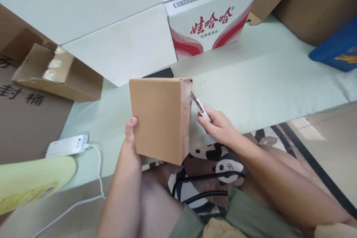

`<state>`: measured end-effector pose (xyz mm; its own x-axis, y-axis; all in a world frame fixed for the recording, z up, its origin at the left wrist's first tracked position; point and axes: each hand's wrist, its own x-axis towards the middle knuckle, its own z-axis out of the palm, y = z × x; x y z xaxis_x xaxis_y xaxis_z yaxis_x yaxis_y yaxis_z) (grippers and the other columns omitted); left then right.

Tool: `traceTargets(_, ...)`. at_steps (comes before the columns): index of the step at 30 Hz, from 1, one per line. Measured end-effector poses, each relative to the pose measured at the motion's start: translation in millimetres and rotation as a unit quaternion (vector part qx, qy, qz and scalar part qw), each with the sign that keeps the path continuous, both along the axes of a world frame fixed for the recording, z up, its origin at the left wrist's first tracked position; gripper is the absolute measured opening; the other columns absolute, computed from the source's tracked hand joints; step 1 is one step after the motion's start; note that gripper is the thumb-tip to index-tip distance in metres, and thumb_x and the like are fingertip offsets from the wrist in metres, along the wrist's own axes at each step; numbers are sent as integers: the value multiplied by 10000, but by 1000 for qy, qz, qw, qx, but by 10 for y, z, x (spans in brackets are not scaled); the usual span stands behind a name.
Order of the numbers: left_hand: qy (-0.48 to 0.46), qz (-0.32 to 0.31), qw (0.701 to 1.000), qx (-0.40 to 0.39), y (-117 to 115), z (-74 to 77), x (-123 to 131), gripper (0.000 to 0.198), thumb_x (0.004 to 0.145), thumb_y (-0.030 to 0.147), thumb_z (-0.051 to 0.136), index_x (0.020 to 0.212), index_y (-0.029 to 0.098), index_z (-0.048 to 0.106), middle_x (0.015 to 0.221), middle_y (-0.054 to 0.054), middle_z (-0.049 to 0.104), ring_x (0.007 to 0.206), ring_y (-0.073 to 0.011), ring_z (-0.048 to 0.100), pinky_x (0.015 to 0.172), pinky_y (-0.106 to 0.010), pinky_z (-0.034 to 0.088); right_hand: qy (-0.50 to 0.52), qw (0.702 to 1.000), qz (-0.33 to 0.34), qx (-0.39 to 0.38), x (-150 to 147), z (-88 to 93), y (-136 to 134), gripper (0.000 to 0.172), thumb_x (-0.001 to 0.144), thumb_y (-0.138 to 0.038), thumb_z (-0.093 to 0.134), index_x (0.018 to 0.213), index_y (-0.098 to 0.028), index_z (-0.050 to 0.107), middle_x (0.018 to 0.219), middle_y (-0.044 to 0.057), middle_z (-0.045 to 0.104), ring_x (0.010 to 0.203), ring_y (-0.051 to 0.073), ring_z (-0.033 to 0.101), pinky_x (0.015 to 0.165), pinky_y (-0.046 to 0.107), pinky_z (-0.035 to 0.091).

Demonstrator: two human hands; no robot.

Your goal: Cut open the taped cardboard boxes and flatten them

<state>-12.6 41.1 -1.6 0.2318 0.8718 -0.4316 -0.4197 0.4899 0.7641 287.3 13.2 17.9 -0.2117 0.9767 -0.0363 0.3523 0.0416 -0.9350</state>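
Note:
My left hand [130, 134] grips a small brown cardboard box [158, 119] from its left side and holds it upright above my lap, thumb on the front face. My right hand [219, 126] is closed around a small utility knife [199, 107]. The blade tip touches the box's upper right edge, where clear tape runs down the side. A dark phone [160, 73] lies flat just behind the box.
A white carton with red Chinese print [212, 18] stands behind, beside large white box flaps [122, 44]. Brown cartons [55, 74] sit left, a white power strip [68, 145] with its cable near my left arm. A blue item [337, 50] lies right. A panda-print stool [212, 167] is below.

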Motion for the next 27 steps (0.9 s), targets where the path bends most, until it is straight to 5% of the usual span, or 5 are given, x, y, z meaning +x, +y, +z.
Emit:
traceTargets(4, 27, 12, 1000, 10, -6, -8, -8, 592, 710, 602, 743, 1130, 186, 710, 1003, -95, 793, 918, -332, 748, 771, -403, 599, 8, 1000, 5, 4, -32, -16, 26, 223, 901, -406, 433, 754, -239, 420, 637, -38, 464, 597, 138, 462, 602, 291, 362)
traceTargets(15, -99, -44, 994, -8, 5, 1, -6, 632, 724, 594, 807, 1188, 178, 698, 1088, -78, 811, 947, -293, 754, 827, -416, 610, 1, 1000, 11, -20, 17, -78, 45, 226, 898, -409, 432, 752, -237, 425, 645, -33, 460, 590, 146, 464, 601, 304, 356)
traceTargets(27, -31, -38, 999, -14, 6, 15, 8, 603, 737, 604, 735, 1179, 195, 698, 1084, -96, 788, 963, -321, 741, 818, -421, 603, 1, 1000, 14, -21, 35, -62, 28, 245, 902, -420, 431, 741, -241, 385, 651, -38, 442, 591, 136, 452, 593, 298, 349)
